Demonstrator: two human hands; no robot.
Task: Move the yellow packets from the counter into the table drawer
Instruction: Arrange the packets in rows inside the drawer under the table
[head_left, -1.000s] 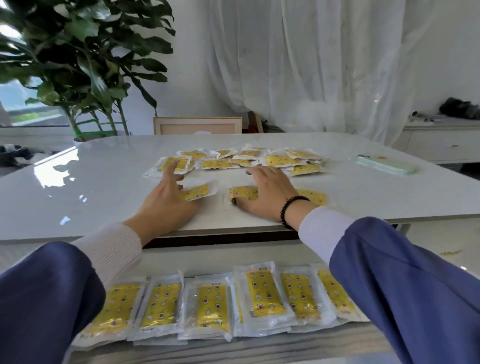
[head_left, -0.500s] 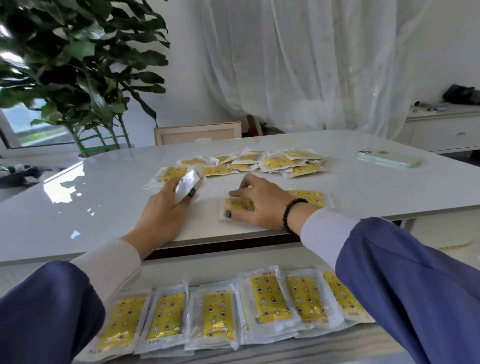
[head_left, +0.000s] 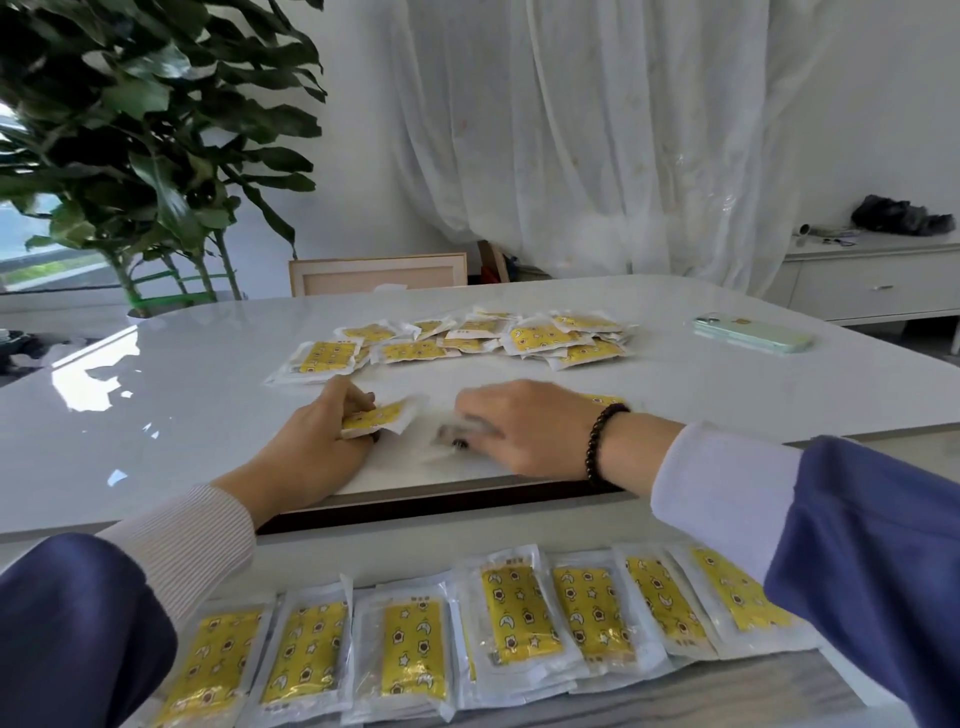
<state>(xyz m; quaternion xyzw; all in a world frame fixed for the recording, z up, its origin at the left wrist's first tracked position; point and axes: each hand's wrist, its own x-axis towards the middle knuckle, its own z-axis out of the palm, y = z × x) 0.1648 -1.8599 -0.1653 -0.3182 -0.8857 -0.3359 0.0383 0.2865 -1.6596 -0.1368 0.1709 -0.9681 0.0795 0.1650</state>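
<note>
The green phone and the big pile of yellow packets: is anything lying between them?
No. In the head view, only bare white tabletop shows between the green phone and the pile of yellow packets.

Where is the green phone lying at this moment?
In the head view the green phone lies flat on the white table, far right, just right of the pile of yellow packets.

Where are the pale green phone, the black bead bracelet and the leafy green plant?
Pale green phone (head_left: 753, 335), head view, middle of its back.
Black bead bracelet (head_left: 602, 441), head view, beads on wrist.
Leafy green plant (head_left: 130, 130), head view, central leaves.
</note>
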